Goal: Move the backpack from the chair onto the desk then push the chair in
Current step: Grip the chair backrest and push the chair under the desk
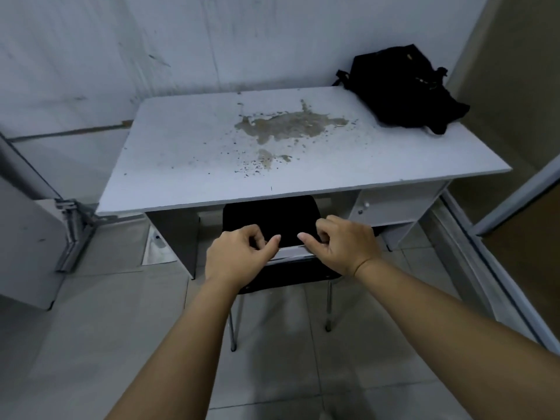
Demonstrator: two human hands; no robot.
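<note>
1. Head view: I log the desk [188, 165] as the biggest item, its white top stained at the middle.
2. Backpack [403, 89] sits on the desk's far right corner; I judge that step done.
3. Chair [269, 219]: seat mostly under the desk, backrest and rear legs out.
4. Left hand [235, 256] and right hand [345, 245] curl over the backrest top, gripping it; a final push may remain.
</note>
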